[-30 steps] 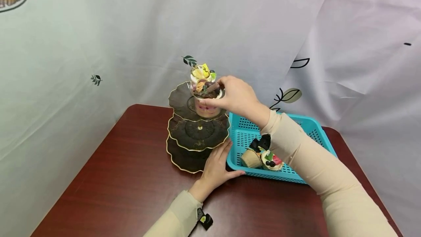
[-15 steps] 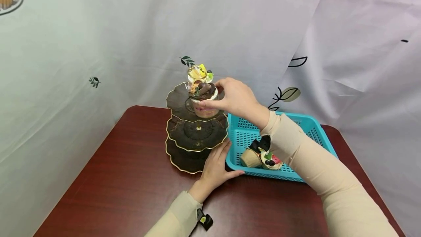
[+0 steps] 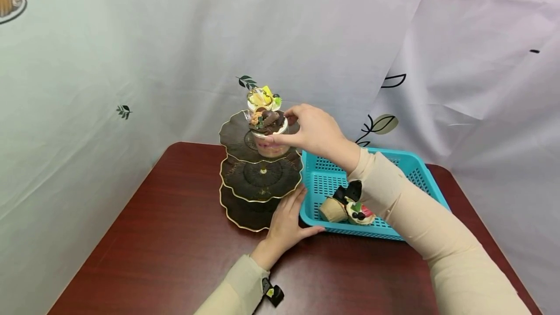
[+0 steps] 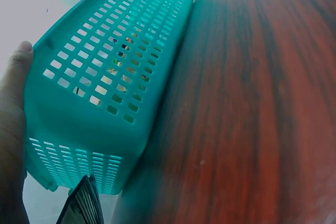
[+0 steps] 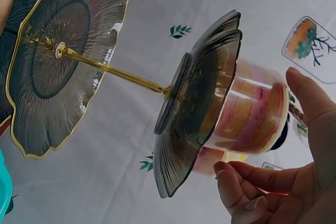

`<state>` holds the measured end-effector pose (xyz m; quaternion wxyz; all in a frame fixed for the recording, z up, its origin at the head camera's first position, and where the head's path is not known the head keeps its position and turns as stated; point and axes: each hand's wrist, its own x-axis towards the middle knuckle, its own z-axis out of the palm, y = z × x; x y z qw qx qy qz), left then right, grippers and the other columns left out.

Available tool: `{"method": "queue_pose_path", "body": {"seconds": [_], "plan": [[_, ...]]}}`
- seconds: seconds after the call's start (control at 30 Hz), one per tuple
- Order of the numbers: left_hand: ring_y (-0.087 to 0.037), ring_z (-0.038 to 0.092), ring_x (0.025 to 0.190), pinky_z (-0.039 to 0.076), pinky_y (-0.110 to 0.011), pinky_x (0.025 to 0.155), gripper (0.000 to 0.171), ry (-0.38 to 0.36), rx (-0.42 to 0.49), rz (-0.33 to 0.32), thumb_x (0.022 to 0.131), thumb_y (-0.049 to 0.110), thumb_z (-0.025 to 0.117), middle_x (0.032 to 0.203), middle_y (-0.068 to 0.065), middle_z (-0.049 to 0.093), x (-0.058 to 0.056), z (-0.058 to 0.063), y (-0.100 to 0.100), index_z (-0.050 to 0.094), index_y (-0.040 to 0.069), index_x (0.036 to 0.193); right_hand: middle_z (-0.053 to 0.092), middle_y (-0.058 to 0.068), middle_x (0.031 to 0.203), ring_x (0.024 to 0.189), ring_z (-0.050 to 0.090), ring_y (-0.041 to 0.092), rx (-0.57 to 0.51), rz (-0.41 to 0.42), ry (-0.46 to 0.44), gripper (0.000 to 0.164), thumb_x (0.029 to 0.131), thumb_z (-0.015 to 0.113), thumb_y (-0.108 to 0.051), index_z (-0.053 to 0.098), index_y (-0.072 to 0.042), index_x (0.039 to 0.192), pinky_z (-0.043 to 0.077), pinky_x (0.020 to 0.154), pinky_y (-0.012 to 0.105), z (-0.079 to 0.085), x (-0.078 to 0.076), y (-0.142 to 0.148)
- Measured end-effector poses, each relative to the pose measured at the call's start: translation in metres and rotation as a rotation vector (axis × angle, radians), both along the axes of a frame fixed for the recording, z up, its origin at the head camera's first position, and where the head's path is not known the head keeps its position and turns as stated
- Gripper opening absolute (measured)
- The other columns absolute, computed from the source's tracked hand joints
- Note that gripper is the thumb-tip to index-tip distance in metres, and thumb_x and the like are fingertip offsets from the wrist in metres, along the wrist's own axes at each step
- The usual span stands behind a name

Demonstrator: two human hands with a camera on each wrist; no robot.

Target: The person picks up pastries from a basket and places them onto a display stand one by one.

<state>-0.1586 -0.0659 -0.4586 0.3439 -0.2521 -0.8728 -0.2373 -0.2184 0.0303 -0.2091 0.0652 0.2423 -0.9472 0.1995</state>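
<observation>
A three-tier cake stand (image 3: pixel 261 179) with dark, gold-edged scalloped plates stands on the table. On its top plate is a dessert cup (image 3: pixel 268 148) with pink and yellow layers and chocolate topping; a second dessert cup (image 3: pixel 260 100) with yellow fruit and cream sits behind it. My right hand (image 3: pixel 317 128) is around the chocolate cup, thumb near its rim; in the right wrist view the loosely bent fingers (image 5: pixel 268 177) lie slightly below its side. My left hand (image 3: pixel 286 222) has its fingers beside the lower plates and its thumb at the rim of the turquoise basket (image 3: pixel 395 153).
Inside the basket lie a tan-wrapped cupcake (image 3: pixel 333 210) and a tart (image 3: pixel 360 214) topped with cream, strawberry and dark berries. A reddish-brown table (image 3: pixel 144 237) carries everything. White printed cloth (image 3: pixel 332 38) hangs close behind the stand and along the sides.
My right fingers have come away from the chocolate topping and spread slightly from the cup, which rests on the top plate. My left hand stays in place. The head view shifts slightly.
</observation>
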Motion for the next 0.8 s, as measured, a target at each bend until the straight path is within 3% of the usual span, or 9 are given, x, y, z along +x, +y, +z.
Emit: {"method": "queue_pose_path", "body": {"seconds": [0.8], "plan": [[-0.028, 0.057, 0.121, 0.048, -0.040, 0.099, 0.103, 0.002, 0.026, -0.023, 0.058, 0.054, 0.085, 0.140, -0.014, 0.054, -0.005, -0.001, 0.002, 0.049, 0.001, 0.138, 0.065, 0.005, 0.116, 0.087, 0.063, 0.018, -0.103, -0.002, -0.045, 0.067, 0.079, 0.072, -0.054, 0.060, -0.010, 0.128, 0.052, 0.075, 0.036, -0.015, 0.001, 0.050]]}}
